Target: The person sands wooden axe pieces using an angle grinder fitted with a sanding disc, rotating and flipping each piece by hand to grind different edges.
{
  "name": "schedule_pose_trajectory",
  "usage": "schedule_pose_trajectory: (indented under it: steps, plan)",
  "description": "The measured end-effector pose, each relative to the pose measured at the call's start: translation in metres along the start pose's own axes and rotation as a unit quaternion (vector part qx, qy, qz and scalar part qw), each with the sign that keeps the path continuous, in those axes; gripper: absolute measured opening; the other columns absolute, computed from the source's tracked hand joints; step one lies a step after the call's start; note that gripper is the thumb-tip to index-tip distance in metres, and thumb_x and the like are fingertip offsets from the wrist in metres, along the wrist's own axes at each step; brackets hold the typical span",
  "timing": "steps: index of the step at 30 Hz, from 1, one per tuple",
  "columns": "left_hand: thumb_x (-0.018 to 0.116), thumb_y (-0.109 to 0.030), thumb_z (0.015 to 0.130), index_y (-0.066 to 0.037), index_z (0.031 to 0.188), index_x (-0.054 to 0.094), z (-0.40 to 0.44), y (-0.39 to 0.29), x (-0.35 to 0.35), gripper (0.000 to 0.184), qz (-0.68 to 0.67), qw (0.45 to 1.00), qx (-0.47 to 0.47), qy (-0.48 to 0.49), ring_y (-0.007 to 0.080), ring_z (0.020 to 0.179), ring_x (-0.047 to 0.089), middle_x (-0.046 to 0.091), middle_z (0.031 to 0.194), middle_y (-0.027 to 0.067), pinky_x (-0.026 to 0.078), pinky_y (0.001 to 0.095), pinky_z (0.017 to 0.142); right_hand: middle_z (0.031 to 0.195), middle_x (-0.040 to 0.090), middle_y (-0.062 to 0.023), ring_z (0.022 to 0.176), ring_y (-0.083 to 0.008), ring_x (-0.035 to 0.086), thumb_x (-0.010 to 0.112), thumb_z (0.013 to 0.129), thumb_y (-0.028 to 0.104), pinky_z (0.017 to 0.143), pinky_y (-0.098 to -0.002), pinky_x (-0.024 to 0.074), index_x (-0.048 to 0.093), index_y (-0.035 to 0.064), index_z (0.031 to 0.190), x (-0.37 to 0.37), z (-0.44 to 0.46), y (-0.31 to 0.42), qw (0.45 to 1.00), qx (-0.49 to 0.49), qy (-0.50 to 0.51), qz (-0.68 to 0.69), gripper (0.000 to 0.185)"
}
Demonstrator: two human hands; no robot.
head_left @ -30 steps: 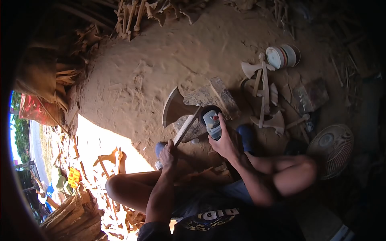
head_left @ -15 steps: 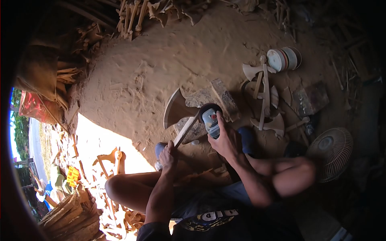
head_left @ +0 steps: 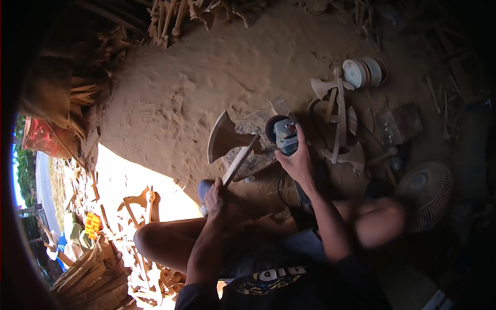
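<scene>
My left hand [head_left: 215, 198] is wrapped round the handle of a wooden axe [head_left: 226, 138], whose broad curved blade points away from me. Part of the axe rests over a worn block [head_left: 253, 124] on the ground. In my right hand [head_left: 296, 161] is an angle grinder [head_left: 285, 136] with a dark round disc. The disc is just right of the axe head, apart from the handle's upper end. Its fine surface is too dark to make out.
More wooden axes [head_left: 340, 121] lie to the right, near a white bucket [head_left: 356, 74] on its side. A fan [head_left: 424, 196] stands by my right knee. Wooden pieces [head_left: 147, 268] are heaped at lower left, and others [head_left: 173, 20] at the far edge.
My right hand has moved the angle grinder to the right and slightly away from me, off the axe handle. The axe has shifted a little left, still in my left hand.
</scene>
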State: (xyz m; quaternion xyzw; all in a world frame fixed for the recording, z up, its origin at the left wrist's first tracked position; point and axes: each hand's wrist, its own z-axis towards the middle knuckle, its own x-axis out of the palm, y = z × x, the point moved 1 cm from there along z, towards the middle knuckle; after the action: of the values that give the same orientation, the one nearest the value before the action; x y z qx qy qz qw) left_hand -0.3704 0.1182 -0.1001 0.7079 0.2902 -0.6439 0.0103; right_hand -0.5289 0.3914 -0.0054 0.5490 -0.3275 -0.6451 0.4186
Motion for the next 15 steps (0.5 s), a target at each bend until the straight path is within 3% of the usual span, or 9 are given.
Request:
schedule_pose_trajectory:
  steps: [1, 4, 5, 8, 15]
  plan:
    - [0.053, -0.015, 0.092, -0.008, 0.091, 0.051, 0.001, 0.0, 0.001, 0.007, 0.005, 1.0, -0.006, 0.004, 0.0497, 0.08, 0.063, 0.065, 0.079, 0.0228, 0.043, 0.0582, 0.066, 0.129, 0.059, -0.0149, 0.115, -0.0238, 0.059, 0.084, 0.074, 0.018, 0.1, -0.0358, 0.0477, 0.032, -0.0021, 0.15, -0.002, 0.003, -0.009, 1.0, 0.02, -0.004, 0.022, 0.094]
    - [0.054, -0.015, 0.091, -0.008, 0.09, 0.051, 0.0, 0.003, 0.003, 0.008, 0.012, 1.0, -0.005, 0.004, 0.0501, 0.078, 0.063, 0.064, 0.077, 0.024, 0.043, 0.0584, 0.065, 0.125, 0.061, -0.0236, 0.115, -0.0346, 0.063, 0.084, 0.071, 0.027, 0.099, -0.0418, 0.0497, 0.04, -0.0024, 0.145, -0.016, 0.008, -0.015, 0.99, 0.129, 0.049, 0.044, 0.09]
    - [0.055, -0.015, 0.09, -0.008, 0.09, 0.051, 0.001, 0.004, 0.003, 0.008, 0.013, 1.0, -0.001, 0.001, 0.0502, 0.078, 0.063, 0.064, 0.076, 0.0243, 0.043, 0.0585, 0.065, 0.122, 0.063, -0.019, 0.112, -0.0302, 0.064, 0.085, 0.069, 0.031, 0.097, -0.04, 0.0505, 0.049, 0.0001, 0.137, -0.017, 0.008, -0.013, 0.98, 0.164, 0.056, 0.094, 0.083]
    - [0.054, -0.014, 0.091, -0.008, 0.09, 0.051, 0.003, 0.016, 0.015, 0.007, -0.004, 1.0, 0.005, -0.009, 0.0508, 0.077, 0.063, 0.064, 0.075, 0.025, 0.043, 0.059, 0.064, 0.118, 0.065, -0.0144, 0.108, -0.0258, 0.064, 0.085, 0.069, 0.028, 0.094, -0.0381, 0.0512, 0.052, 0.0029, 0.132, -0.017, 0.013, -0.001, 0.95, 0.227, 0.126, 0.174, 0.076]
    - [0.053, -0.013, 0.091, -0.008, 0.089, 0.052, 0.002, 0.015, 0.015, 0.005, -0.002, 1.0, 0.014, -0.014, 0.0508, 0.076, 0.063, 0.064, 0.074, 0.0249, 0.043, 0.0592, 0.065, 0.113, 0.067, -0.0114, 0.104, -0.0247, 0.066, 0.085, 0.069, 0.024, 0.09, -0.0376, 0.052, 0.055, 0.0044, 0.127, -0.018, 0.017, -0.002, 0.935, 0.275, 0.159, 0.157, 0.069]
